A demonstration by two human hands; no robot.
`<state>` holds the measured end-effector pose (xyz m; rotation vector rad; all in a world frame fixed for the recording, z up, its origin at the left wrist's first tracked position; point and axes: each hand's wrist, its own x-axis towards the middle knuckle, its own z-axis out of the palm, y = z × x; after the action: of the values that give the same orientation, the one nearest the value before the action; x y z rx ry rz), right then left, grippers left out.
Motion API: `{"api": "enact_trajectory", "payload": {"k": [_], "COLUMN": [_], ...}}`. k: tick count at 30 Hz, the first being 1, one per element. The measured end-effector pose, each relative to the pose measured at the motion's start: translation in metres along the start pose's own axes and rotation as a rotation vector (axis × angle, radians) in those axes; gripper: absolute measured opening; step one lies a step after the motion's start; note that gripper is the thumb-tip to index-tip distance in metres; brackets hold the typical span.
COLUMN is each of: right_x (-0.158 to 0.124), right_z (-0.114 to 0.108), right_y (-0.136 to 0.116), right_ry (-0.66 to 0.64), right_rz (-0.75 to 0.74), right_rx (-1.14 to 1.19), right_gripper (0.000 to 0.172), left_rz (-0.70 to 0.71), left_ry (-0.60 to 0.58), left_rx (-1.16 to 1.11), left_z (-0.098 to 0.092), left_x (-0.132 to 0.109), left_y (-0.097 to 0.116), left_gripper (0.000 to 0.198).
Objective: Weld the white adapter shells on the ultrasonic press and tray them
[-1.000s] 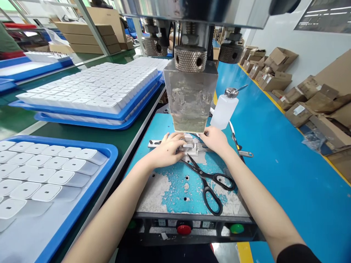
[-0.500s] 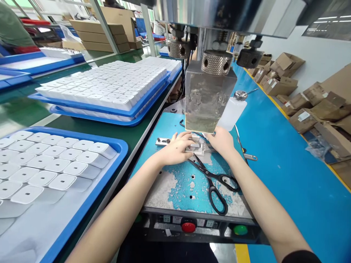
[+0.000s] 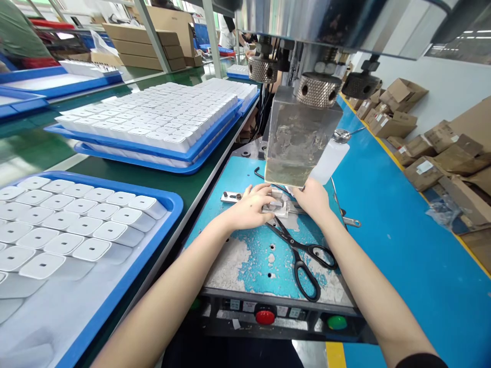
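Note:
Under the metal block (image 3: 303,138) of a press, both my hands are at a small metal fixture (image 3: 279,205) on the worn blue plate (image 3: 261,255). My left hand (image 3: 251,207) rests at the fixture's left side, fingers spread and thumb toward the front. My right hand (image 3: 313,199) is at the right side, fingers curled; their tips are partly hidden, with a bit of something white by them that I cannot make out. Black-handled scissors (image 3: 297,248) lie just in front, blades pointing at the fixture. A hex key (image 3: 259,173) lies behind my left hand.
A blue tray (image 3: 174,204) of white boxy parts stands at left, with stacked trays (image 3: 192,166) of them behind. A white pump bottle (image 3: 332,161) stands behind my right hand. Red (image 3: 265,316) and green (image 3: 336,322) buttons line the front edge. Cardboard boxes (image 3: 425,138) lie along the right wall.
The camera view has shifted slightly, so the press block appears farther right. Both hands stay at the fixture with almost no change in pose.

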<state>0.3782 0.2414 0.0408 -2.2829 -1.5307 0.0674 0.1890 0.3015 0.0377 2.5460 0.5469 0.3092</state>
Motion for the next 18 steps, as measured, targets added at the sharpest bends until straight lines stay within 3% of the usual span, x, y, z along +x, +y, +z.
{"api": "enact_trajectory", "payload": {"k": [18], "right_x": [0.0016], "right_z": [0.0013], "right_y": [0.0027], "right_ry": [-0.02], "right_rz": [0.007], "right_rx": [0.012], "right_gripper": [0.026], "left_rz": [0.037], "left_ry": [0.022], "left_rx": [0.024], "left_z": [0.0004], "left_x": [0.0008], "left_y": [0.0005], "left_gripper": [0.028]}}
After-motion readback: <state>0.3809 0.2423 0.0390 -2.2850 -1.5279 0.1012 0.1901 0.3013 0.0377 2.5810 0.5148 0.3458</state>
